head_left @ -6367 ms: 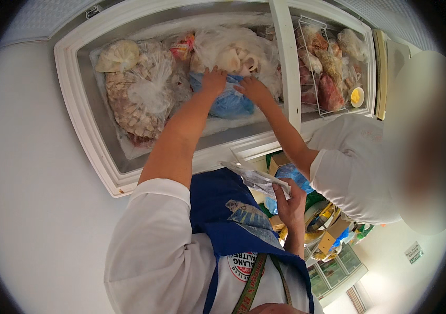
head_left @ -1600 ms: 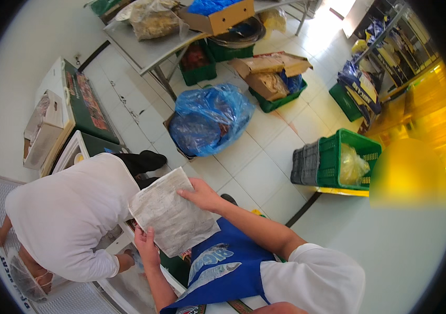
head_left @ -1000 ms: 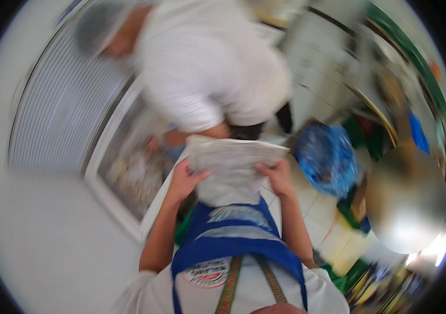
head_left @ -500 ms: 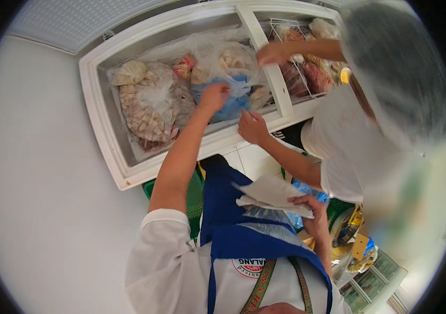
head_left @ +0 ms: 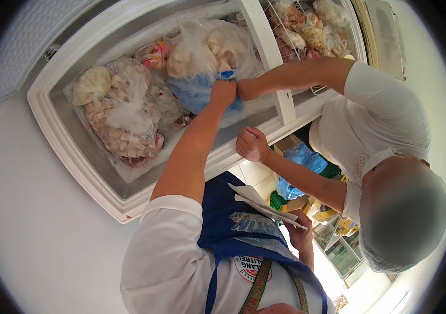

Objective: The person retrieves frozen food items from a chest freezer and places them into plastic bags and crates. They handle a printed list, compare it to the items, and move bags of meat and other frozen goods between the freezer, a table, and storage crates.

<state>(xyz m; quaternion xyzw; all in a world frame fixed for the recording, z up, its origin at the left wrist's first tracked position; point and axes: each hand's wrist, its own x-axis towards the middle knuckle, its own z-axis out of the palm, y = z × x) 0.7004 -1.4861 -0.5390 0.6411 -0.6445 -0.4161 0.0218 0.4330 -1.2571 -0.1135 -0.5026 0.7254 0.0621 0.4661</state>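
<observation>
While folded paper (head_left: 265, 208) is pinched by the right grip (head_left: 300, 231), the blue bag (head_left: 189, 90), spread beside the closed left grip (head_left: 223, 93), is held there; soft and probably slippery, it is best taken by bunched plastic

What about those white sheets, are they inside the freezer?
No, the right hand holds the white sheets outside the chest freezer.

The left hand (head_left: 224, 93) grips a blue plastic bag (head_left: 191, 93) inside a big white chest freezer (head_left: 50, 125). A clear bag of pale chunks (head_left: 123, 118) sits nearby. The right hand (head_left: 300, 235) holds thin white sheets (head_left: 265, 204) by the blue apron (head_left: 213, 201). One co-worker's hand (head_left: 247, 89) is right beside the left hand.
</observation>
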